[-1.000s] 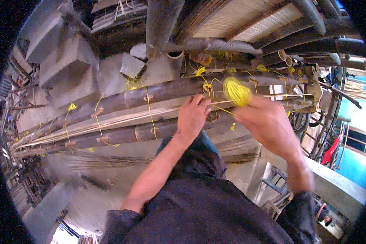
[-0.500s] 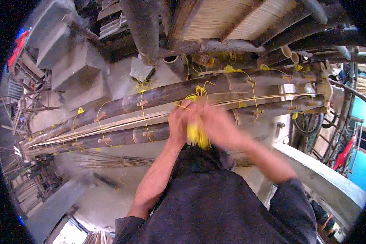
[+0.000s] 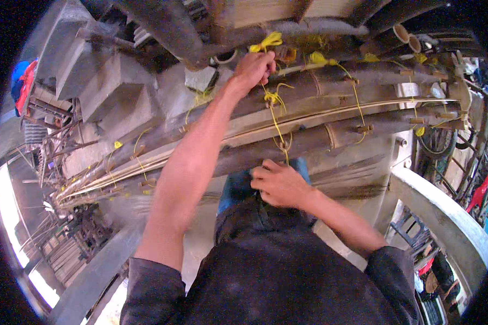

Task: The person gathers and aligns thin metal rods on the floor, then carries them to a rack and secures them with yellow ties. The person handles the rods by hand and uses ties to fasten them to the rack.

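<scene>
My left hand (image 3: 253, 71) reaches past the far bamboo pole (image 3: 336, 81), its fingers closed on a looped bundle of yellow cord (image 3: 267, 42). From there the cord drops to a yellow knot (image 3: 271, 97) on the far pole. It then crosses pale split strips (image 3: 325, 112) to a small peg on the near bamboo pole (image 3: 314, 142). Just below that pole, close to my body, my right hand (image 3: 279, 183) is curled around the lower run of the yellow cord; its fingertips are partly hidden.
More yellow cord ties, such as one tie (image 3: 357, 97) at the right, span both poles. Concrete blocks (image 3: 114, 86) stand at far left. A pale ledge (image 3: 444, 208) lies at right, near a wheel (image 3: 438, 138). Thick bamboo poles (image 3: 162, 32) slope overhead at the back.
My hands were together over the poles with the yellow bundle hanging below. Now my left hand has carried the bundle to the far side, and my right hand has drawn back toward my body.
</scene>
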### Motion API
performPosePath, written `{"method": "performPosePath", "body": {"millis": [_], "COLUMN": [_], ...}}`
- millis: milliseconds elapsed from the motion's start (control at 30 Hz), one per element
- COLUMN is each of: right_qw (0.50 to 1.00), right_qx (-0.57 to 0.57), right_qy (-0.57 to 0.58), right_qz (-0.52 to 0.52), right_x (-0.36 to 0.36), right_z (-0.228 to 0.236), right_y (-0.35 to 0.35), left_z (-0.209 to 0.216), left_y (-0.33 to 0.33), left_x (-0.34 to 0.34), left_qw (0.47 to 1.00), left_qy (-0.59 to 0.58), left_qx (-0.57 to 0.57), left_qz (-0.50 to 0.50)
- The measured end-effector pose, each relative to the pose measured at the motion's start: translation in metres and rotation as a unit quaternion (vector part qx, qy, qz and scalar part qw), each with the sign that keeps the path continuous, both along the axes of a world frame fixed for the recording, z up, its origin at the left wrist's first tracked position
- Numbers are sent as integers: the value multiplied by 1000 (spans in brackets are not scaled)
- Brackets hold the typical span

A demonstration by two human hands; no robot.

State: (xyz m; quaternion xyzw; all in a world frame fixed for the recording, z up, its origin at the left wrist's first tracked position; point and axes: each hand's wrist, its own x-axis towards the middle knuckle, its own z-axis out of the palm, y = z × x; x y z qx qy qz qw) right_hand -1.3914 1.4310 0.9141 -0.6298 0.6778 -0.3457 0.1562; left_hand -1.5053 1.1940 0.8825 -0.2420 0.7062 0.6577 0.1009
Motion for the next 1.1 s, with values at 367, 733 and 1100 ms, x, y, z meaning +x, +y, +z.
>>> {"method": "performPosePath", "body": {"millis": [367, 733, 1100], "right_qw": [884, 973, 944], "right_qx": [150, 176, 281], "right_qy": [-308, 27, 164], "right_qz": [-319, -145, -49], "right_x": [136, 66, -99], "right_z": [56, 181, -37], "right_y": [-54, -129, -222], "left_z": [79, 45, 45], "left_y": [-120, -47, -15], "left_x": [198, 273, 239], "left_qw": [940, 894, 849], "left_qy": [146, 178, 250], "left_qx": [-309, -411, -465], "left_qz": [-7, -17, 28]}}
